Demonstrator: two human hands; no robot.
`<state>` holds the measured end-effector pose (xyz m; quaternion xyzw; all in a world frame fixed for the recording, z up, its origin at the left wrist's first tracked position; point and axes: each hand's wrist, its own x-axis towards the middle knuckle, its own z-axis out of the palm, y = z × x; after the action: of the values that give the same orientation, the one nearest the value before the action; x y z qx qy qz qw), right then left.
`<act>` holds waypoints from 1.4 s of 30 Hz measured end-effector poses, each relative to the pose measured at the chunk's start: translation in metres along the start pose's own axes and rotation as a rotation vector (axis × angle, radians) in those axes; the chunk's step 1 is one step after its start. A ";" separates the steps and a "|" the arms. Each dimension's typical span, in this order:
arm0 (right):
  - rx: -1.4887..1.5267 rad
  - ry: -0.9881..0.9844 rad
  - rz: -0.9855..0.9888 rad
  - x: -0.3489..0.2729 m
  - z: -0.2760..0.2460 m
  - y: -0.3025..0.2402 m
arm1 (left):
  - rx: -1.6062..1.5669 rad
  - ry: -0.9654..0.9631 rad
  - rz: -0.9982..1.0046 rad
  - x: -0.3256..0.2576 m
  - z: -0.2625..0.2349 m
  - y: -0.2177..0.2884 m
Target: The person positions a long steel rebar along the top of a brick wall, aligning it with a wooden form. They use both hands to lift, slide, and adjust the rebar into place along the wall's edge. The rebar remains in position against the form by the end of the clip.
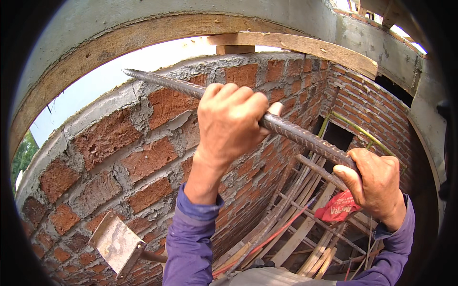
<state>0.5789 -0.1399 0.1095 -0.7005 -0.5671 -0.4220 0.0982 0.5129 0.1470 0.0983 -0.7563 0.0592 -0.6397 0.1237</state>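
A long ribbed steel bar [310,138] runs slantwise across the middle, its far, tapered end up at the left by the wall's top edge. My left hand [234,121] wraps round its middle, knuckles up. Lower at the right, my right hand [374,183] is closed round its near end, the thumb lying toward the bar. Behind it stands a red brick wall [148,157] with rough grey mortar joints. Whether the bar's tip touches the wall top or the timber, I cannot tell.
A timber board [310,44] rests near a small wooden block [235,49] on the wall top, under a concrete beam [167,7]. At lower left is a mortar-stained metal plate [119,243] with a handle. Below lie scaffold planks [300,229] and a red bag [337,206].
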 end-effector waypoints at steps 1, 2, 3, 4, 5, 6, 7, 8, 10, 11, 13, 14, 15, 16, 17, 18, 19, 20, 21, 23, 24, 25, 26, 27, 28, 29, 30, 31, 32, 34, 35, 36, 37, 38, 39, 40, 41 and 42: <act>-0.016 -0.067 0.000 0.001 -0.002 0.003 | 0.013 0.105 0.053 0.007 0.004 -0.002; -0.024 0.042 -0.045 0.004 -0.004 0.008 | 0.020 0.121 0.058 0.010 0.004 -0.005; -0.045 0.048 -0.009 0.007 -0.006 0.015 | 0.034 0.198 0.088 0.012 0.005 -0.006; -0.042 0.091 -0.042 0.012 -0.008 0.022 | 0.109 0.221 0.060 0.011 0.004 -0.007; -0.033 0.115 -0.090 0.017 -0.009 0.030 | 0.180 0.278 0.069 0.010 0.004 -0.006; -0.040 0.083 -0.134 0.023 -0.009 0.038 | 0.252 0.314 0.031 0.007 0.003 -0.005; 0.000 0.070 -0.144 0.029 -0.008 0.047 | 0.319 0.440 0.061 0.008 0.006 -0.004; -0.053 0.037 -0.186 0.035 -0.006 0.057 | 0.377 0.584 0.115 0.011 0.011 -0.002; -0.154 0.005 -0.223 0.045 -0.003 0.077 | 0.454 0.713 0.058 0.019 0.031 0.004; -0.178 -0.047 -0.218 0.047 -0.002 0.085 | 0.416 0.755 0.040 0.029 0.048 0.005; -0.276 -0.139 -0.023 0.044 -0.002 0.096 | 0.129 0.694 -0.033 0.050 0.096 0.012; -0.356 -0.222 0.100 0.039 -0.004 0.098 | -0.081 0.536 -0.073 0.062 0.123 0.019; -0.487 -0.362 0.273 0.033 -0.004 0.098 | -0.278 0.286 -0.132 0.068 0.147 0.024; -0.386 -0.377 0.262 0.028 -0.003 0.096 | -0.303 0.364 -0.128 0.060 0.166 0.030; -0.383 -0.432 0.343 0.022 -0.003 0.093 | -0.350 0.275 -0.122 0.056 0.185 0.031; -0.382 -0.442 0.327 0.017 0.001 0.089 | -0.367 0.346 -0.097 0.050 0.199 0.028; -0.337 -0.451 0.347 0.012 0.002 0.084 | -0.393 0.327 -0.069 0.044 0.208 0.026; -0.300 -0.416 0.344 0.009 0.004 0.079 | -0.405 0.344 -0.038 0.039 0.213 0.022; -0.237 -0.398 0.316 0.005 0.005 0.075 | -0.379 0.238 -0.021 0.034 0.213 0.020; -0.187 -0.287 0.310 -0.002 0.005 0.072 | -0.365 0.170 0.050 0.031 0.202 0.015; -0.124 -0.267 0.303 -0.007 0.002 0.072 | -0.369 0.168 0.065 0.034 0.192 0.015; -0.070 -0.205 0.295 -0.010 0.001 0.076 | -0.335 0.220 0.056 0.038 0.180 0.017; -0.073 -0.178 0.286 -0.014 -0.002 0.080 | -0.310 0.258 0.063 0.039 0.167 0.020; -0.059 -0.158 0.258 -0.017 -0.004 0.087 | -0.292 0.290 0.061 0.041 0.155 0.024; -0.073 -0.157 0.225 -0.018 -0.005 0.096 | -0.213 0.365 0.061 0.040 0.142 0.027; -0.074 -0.159 0.188 -0.019 -0.006 0.104 | -0.138 0.465 0.076 0.041 0.134 0.029; -0.115 -0.179 0.117 -0.015 -0.004 0.114 | 0.006 0.560 0.076 0.041 0.128 0.029; -0.138 -0.176 0.048 -0.012 -0.003 0.121 | 0.085 0.679 0.087 0.042 0.126 0.031; -0.158 -0.156 0.014 -0.007 -0.002 0.127 | 0.133 0.737 0.088 0.044 0.129 0.030; -0.184 -0.224 0.027 0.004 0.001 0.128 | 0.133 0.853 0.036 0.049 0.144 0.028; -0.163 -0.200 0.073 0.009 0.002 0.124 | 0.089 0.729 -0.010 0.048 0.153 0.029; -0.218 -0.269 0.186 0.011 0.002 0.117 | -0.044 0.647 -0.026 0.052 0.166 0.031; -0.315 -0.351 0.340 0.013 0.000 0.108 | -0.182 0.546 -0.039 0.054 0.178 0.032; -0.248 -0.364 0.345 0.011 0.001 0.095 | -0.303 0.400 -0.059 0.053 0.188 0.032; -0.260 -0.458 0.449 0.007 -0.001 0.082 | -0.415 0.192 -0.052 0.051 0.197 0.033; -0.239 -0.494 0.430 0.006 0.000 0.075 | -0.467 0.175 -0.032 0.047 0.203 0.032; -0.169 -0.415 0.393 0.002 -0.001 0.066 | -0.461 0.263 -0.023 0.043 0.207 0.032; -0.168 -0.366 0.384 0.000 -0.001 0.061 | -0.442 0.303 -0.013 0.039 0.209 0.031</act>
<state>0.6314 -0.1611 0.1308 -0.8655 -0.3951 -0.3076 0.0137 0.7274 0.1312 0.0957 -0.6611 0.2106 -0.7177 -0.0588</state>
